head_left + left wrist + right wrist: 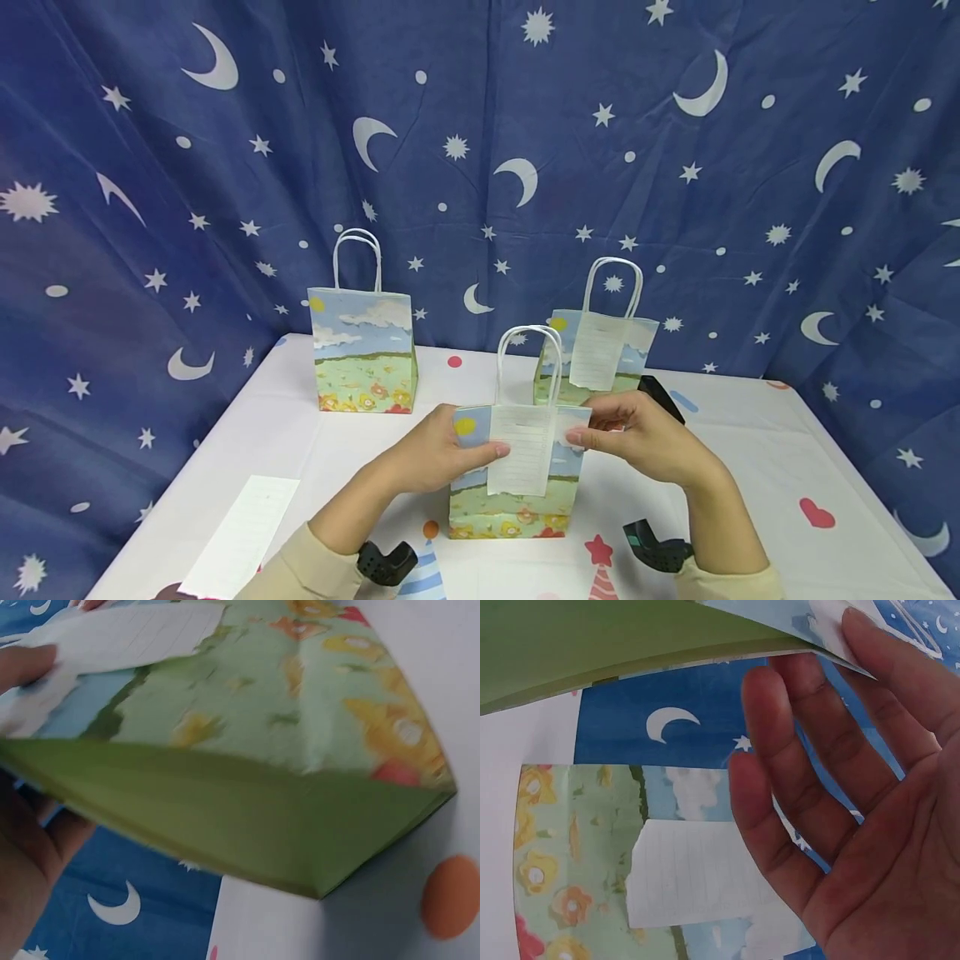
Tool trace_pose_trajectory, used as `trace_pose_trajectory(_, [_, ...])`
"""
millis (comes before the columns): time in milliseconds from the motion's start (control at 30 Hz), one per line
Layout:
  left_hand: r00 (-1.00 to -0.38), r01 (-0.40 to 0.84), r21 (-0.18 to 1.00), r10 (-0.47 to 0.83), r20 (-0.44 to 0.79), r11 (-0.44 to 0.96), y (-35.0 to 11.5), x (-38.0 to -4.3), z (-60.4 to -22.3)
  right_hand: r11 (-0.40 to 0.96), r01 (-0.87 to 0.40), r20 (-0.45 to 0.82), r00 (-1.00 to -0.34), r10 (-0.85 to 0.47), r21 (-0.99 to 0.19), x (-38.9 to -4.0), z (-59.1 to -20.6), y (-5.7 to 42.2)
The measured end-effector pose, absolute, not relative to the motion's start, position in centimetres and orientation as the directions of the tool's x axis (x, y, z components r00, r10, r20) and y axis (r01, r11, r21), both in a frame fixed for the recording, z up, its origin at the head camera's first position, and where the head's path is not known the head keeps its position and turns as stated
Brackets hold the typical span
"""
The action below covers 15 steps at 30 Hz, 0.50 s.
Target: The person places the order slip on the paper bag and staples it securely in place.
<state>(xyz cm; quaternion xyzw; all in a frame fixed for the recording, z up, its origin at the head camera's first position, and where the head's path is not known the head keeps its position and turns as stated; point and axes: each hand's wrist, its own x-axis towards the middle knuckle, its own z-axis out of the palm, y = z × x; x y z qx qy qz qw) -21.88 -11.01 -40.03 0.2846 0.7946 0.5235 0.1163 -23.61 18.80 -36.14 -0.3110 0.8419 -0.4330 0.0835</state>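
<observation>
A paper gift bag (517,512) with a meadow-and-sky print stands upright in front of me, white handles up. A lined paper slip (519,458) hangs down its front from the top. My left hand (427,454) grips the bag's left side, thumb on the front near the slip and fingers behind. At the upper right edge my right hand (645,437) pinches the bag between thumb and fingers. In the right wrist view its other fingers (761,712) are loosely bent below the bag's green side (630,641). The bag's inside is hidden.
Behind, at the right, stands a matching bag (555,367) with a slip (596,354) on its front. Another bag (363,350) without a visible slip stands back left. A loose lined sheet (243,525) lies front left. A black object (662,398) is partly hidden behind my right hand.
</observation>
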Motion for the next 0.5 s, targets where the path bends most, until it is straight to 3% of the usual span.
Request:
trace_pose_trajectory(200, [-0.787,0.315,0.863,0.617,0.004,0.396,-12.2,-22.2,-40.3,0.463,-0.403,0.030,-0.779,-0.626,-0.789,-23.8,-36.8,18.7])
trace_pose_trajectory(500, [-0.703,0.287,0.858,0.702,-0.113,0.425,-13.1,-22.6,-41.4,0.501,-0.333,-0.137,-0.711,-0.690,-0.798,-24.3,-38.3,17.8])
